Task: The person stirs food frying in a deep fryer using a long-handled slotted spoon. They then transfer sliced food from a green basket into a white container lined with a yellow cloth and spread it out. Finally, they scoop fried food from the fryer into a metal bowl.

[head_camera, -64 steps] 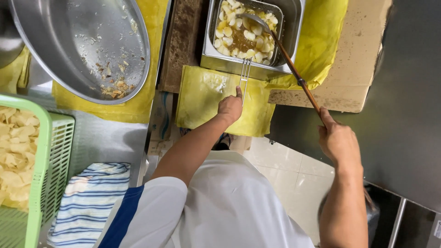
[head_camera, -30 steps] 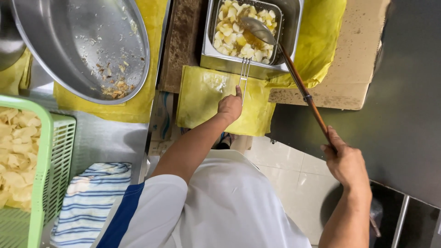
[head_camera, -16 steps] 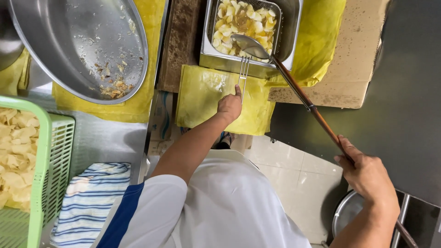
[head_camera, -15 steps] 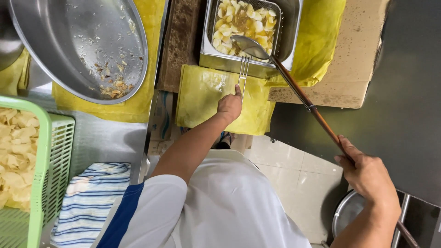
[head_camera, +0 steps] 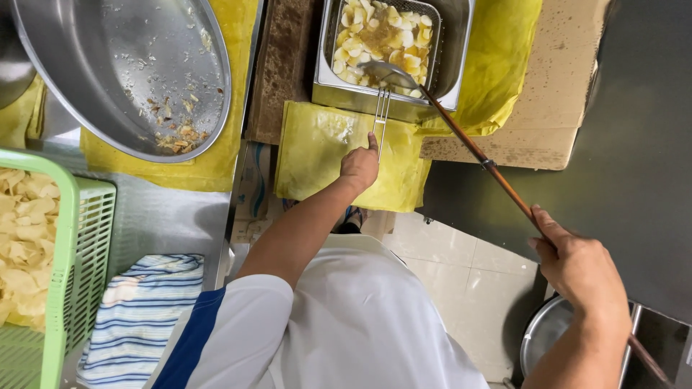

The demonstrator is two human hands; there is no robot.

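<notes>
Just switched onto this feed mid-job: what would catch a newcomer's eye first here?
First, the metal fryer basket at top centre, full of pale slices, with the left hand on its wire handle. The right hand, lower right, grips a long wooden-handled ladle reaching into that basket. At left sit a big steel bowl with crumbs and a green crate of chips.
</notes>
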